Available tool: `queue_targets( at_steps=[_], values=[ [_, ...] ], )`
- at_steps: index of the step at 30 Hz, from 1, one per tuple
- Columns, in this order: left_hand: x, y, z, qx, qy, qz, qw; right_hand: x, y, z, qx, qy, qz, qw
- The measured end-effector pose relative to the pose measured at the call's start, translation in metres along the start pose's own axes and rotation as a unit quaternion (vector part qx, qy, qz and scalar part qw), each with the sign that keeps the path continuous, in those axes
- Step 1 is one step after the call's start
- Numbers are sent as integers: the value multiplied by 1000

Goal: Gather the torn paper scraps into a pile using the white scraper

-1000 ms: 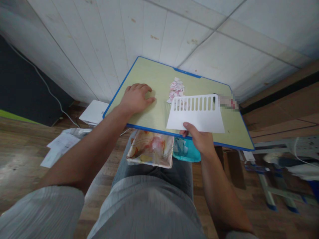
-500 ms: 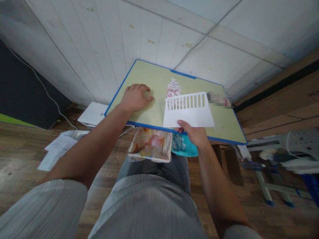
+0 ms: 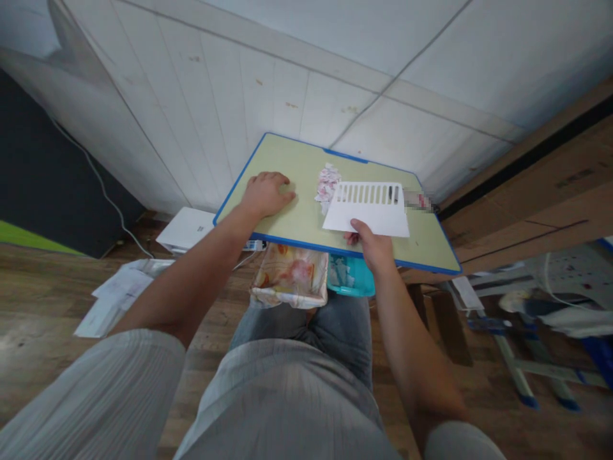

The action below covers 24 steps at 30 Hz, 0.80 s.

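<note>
My right hand [image 3: 376, 248] grips the near edge of a white slotted panel [image 3: 366, 217], thumb on top. The panel hangs over the yellow-green, blue-edged table [image 3: 292, 160], its row of slots along the far side. Just left of it lies a small heap of pinkish-white paper scraps [image 3: 328, 180], partly hidden by the panel's left corner. Dark bits show through the rightmost slots. On the left part of the tabletop my left hand [image 3: 266, 193] rests palm down, fingers loosely spread and holding nothing.
A pixelated item [image 3: 417, 200] lies at the table's right edge. Below the front edge are a cloth-lined basket [image 3: 290, 295] and a teal basket [image 3: 366, 286] with scraps. A white box [image 3: 189, 227] stands left; cardboard boxes [image 3: 527, 185] stand right.
The slotted panel has shifted right relative to the table, uncovering more of the scrap heap. My left hand stays in nearly the same spot. The camera view has moved slightly.
</note>
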State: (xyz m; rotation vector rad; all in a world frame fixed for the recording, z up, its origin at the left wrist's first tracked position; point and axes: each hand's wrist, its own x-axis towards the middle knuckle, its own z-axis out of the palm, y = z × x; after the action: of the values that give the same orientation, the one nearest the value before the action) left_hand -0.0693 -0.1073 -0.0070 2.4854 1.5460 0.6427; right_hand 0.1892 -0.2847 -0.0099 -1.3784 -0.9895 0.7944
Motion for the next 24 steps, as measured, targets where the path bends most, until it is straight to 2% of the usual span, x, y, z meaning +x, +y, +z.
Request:
queue_targets(
  at_steps=[3,5,11,16,20,24],
  values=[
    [-2,0,-1,4,-5,6,1000,8,7,4,47,65,-9,997],
    [-3,0,-2,10,-7,10,1000,10,9,7,65,83,-10,994],
    [4,0,-12,51,-43,2,998,19,2,13,60,64,-3,996],
    [44,7,-9,75,-70,4,995,39,-4,16,21,25,3,999],
    [85,15,9,58,-60,4,997,44,-1,13,-17,11,16,1000],
    [102,16,26,30,-31,5,999,40,2,7,-51,24,29,998]
  ],
)
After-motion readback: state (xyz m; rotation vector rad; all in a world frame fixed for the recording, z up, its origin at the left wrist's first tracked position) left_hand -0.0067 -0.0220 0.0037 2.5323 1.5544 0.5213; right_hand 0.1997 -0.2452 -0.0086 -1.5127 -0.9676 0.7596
